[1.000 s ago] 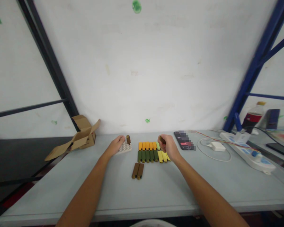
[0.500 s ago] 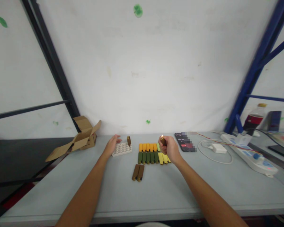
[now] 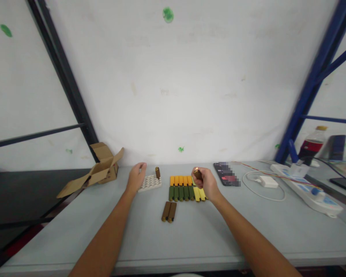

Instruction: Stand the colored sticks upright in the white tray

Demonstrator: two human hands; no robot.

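Note:
My right hand (image 3: 206, 184) is closed around a brown lighter (image 3: 198, 174), held upright just above the rows of lighters. An orange row (image 3: 181, 180), a dark green row (image 3: 181, 192) and some yellow ones (image 3: 200, 194) lie side by side on the grey table (image 3: 190, 234). Two brown lighters (image 3: 168, 211) lie apart, nearer to me. My left hand (image 3: 136, 177) hovers with loosely curled fingers at the left edge of a white honeycomb tray (image 3: 150, 183). One brown lighter (image 3: 157, 172) stands upright in that tray.
An open cardboard box (image 3: 96, 169) lies at the back left. A phone (image 3: 226, 174), a white charger with cable (image 3: 266, 181), a power strip (image 3: 311, 188) and a cola bottle (image 3: 310, 146) are to the right. A white wall stands behind.
A flame showed at the top of the lighter in my right hand half a second ago; now it is gone. My left hand has lifted off the tray's left side.

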